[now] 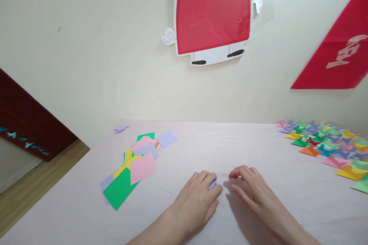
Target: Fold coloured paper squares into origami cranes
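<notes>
My left hand (199, 197) rests low over the table, its fingers closed on a small piece of folded lavender paper (214, 185). Only a corner of that paper shows between the fingers; the rest is hidden under the hand. To its right, my right hand (253, 185) hovers just above the cloth with fingers apart and bent, holding nothing. A gap separates its fingertips from the paper. Left of my hands lies a loose spread of square paper sheets, with a pink sheet (143, 168) and a green sheet (121, 189) nearest.
Rows of folded paper figures (327, 141) in many colours stand along the table's right side. A lavender sheet (167, 139) and a small folded lavender piece (121, 129) lie farther back. The pale tablecloth (212, 145) meets the wall (138, 84) behind.
</notes>
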{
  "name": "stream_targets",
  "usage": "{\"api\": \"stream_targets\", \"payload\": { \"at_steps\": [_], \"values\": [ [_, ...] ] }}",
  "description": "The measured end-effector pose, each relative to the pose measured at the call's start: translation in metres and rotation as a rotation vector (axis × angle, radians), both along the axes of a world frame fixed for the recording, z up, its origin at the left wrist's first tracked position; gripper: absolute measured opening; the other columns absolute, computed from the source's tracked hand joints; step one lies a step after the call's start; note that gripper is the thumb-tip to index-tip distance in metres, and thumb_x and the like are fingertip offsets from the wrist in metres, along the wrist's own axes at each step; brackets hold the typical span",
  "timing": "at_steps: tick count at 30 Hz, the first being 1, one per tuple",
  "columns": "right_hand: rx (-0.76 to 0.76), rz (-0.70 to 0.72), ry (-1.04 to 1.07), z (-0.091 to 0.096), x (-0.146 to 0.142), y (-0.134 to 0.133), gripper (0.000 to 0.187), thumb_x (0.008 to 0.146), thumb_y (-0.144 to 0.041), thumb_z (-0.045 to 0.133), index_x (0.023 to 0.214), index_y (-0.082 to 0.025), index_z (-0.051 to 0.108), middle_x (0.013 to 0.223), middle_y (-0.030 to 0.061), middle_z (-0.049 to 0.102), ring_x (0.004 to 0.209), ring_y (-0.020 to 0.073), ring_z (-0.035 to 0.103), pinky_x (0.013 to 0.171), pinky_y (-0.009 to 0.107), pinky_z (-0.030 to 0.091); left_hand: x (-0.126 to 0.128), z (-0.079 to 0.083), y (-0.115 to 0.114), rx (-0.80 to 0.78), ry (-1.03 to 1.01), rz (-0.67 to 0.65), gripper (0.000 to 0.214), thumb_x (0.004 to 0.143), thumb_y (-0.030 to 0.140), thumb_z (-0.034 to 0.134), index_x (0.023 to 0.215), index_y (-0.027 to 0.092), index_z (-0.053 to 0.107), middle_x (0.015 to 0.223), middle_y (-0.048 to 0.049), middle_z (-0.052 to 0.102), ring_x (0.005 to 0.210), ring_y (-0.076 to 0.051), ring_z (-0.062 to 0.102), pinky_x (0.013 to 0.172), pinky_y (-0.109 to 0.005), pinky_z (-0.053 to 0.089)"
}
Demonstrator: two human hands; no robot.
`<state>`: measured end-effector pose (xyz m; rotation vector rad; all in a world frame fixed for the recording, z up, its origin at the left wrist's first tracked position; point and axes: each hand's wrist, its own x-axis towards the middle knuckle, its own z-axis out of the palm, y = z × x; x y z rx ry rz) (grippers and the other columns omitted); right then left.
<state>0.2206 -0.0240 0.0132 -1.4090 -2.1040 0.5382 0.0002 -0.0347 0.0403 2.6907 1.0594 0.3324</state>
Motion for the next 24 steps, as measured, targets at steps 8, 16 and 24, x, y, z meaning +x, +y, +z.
{"api": "stream_targets", "payload": {
  "at_steps": [8, 16, 24],
  "values": [
    [-0.073, 0.186, 0.001, 0.011, -0.030, -0.001, 0.026, 0.081, -0.003, 0.049, 0.093, -0.022, 0.061, 0.096, 0.0049, 0.063, 0.092, 0.0226, 0.053, 0.083, 0.040, 0.044, 0.005, -0.013, -0.011, 0.040, 0.098, 0.417, 0.050, 0.081, 0.052, 0.069, 0.118, 0.021, 0.055, 0.106, -0.0073, 0.057, 0.096, -0.028, 0.053, 0.083, -0.045, 0.047],
    [-0.126, 0.198, 0.045, -0.005, -0.039, 0.002, 0.024, 0.089, -0.008, 0.050, 0.087, -0.025, 0.067, 0.090, 0.0024, 0.066, 0.088, 0.0213, 0.054, 0.081, 0.037, 0.045, -0.020, -0.013, -0.004, -0.032, -0.118, 0.146, 0.024, 0.086, 0.026, 0.070, 0.105, 0.022, 0.057, 0.118, -0.0016, 0.059, 0.110, -0.020, 0.049, 0.096, -0.034, 0.040],
    [-0.154, 0.151, 0.108, -0.007, -0.037, 0.001, 0.023, 0.090, -0.011, 0.050, 0.085, -0.025, 0.068, 0.088, 0.0030, 0.065, 0.089, 0.0219, 0.054, 0.080, 0.038, 0.045, -0.024, -0.016, 0.008, 0.079, -0.111, 0.034, 0.006, 0.093, 0.023, 0.060, 0.089, 0.019, 0.059, 0.096, -0.0012, 0.063, 0.098, -0.018, 0.053, 0.087, -0.032, 0.042]
  ]
}}
